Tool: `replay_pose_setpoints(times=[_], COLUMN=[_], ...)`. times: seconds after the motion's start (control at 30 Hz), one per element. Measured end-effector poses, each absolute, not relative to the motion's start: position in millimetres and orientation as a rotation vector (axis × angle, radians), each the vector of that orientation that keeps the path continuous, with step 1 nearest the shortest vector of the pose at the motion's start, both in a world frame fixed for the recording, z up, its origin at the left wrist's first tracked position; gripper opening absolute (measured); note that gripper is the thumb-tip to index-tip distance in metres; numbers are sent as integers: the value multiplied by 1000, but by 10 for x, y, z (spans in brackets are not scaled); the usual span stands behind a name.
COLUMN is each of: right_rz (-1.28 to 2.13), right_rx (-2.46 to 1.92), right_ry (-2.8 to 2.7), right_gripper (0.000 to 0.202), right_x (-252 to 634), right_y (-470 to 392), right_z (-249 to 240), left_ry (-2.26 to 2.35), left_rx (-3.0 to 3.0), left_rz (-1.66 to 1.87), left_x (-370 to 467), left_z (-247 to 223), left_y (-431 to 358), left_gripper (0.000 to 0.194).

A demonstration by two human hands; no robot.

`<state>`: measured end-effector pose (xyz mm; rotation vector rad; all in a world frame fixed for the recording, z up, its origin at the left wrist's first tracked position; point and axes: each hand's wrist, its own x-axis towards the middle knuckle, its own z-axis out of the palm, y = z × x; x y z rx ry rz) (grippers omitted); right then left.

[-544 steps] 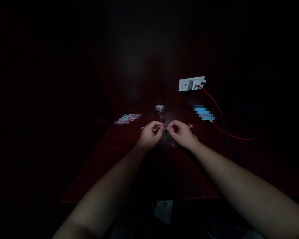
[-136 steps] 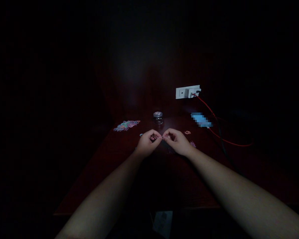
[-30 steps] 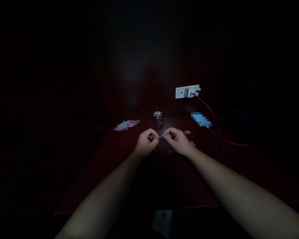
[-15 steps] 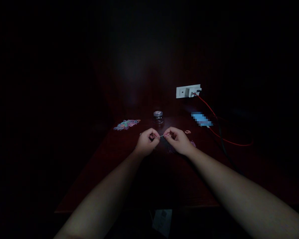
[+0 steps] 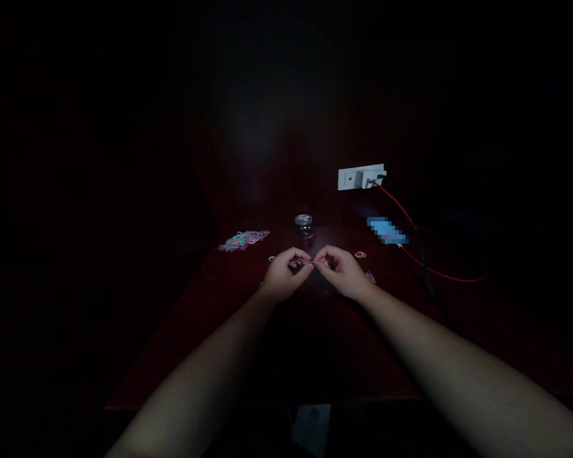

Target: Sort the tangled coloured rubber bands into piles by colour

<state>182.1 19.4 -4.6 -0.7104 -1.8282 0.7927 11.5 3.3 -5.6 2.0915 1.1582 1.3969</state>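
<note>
Two bare hands meet above the dark red bench [image 5: 195,356] in the head view, and much of what lies around them sinks into shadow. Fingers cover most of a thin pale strand [image 5: 312,262]; only a short stretch shows in the narrow gap between the fingertips, so its full length and its ends cannot be made out. Behind the left hand [image 5: 282,273], a blue ring [image 5: 271,259] is partly hidden. A dark purple cluster [image 5: 328,289] by the right hand [image 5: 339,270] is nearly lost in the gloom, a blue object [image 5: 386,230] is blurred into blocks, and both forearms are cut off by the frame.

The strand's long axis runs crosswise, from one hand to the other, close to level. Each grip is a thumb-and-finger pinch, closed down on one side of it, over the bench and nearer the person than the lidded jar [image 5: 304,227].

Left of the jar lies a heap of colored bands [image 5: 243,240]; to the right, orange rings [image 5: 360,254] and a pinkish-purple cluster [image 5: 371,277] sit near the right hand.
</note>
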Motion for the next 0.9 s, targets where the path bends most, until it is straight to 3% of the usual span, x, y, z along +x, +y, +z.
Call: replay_pose_setpoints(times=[0.9], right_rz=[778], right_rx=[-698], right_ry=[-1898], right_gripper=[11], right_x=[1844], right_y=[184], right_z=[-44], left_ry=[1183], left_rx=[2139], left_rz=[1365], left_x=[133], left_z=[-4], left_y=[-9], left_gripper=[9])
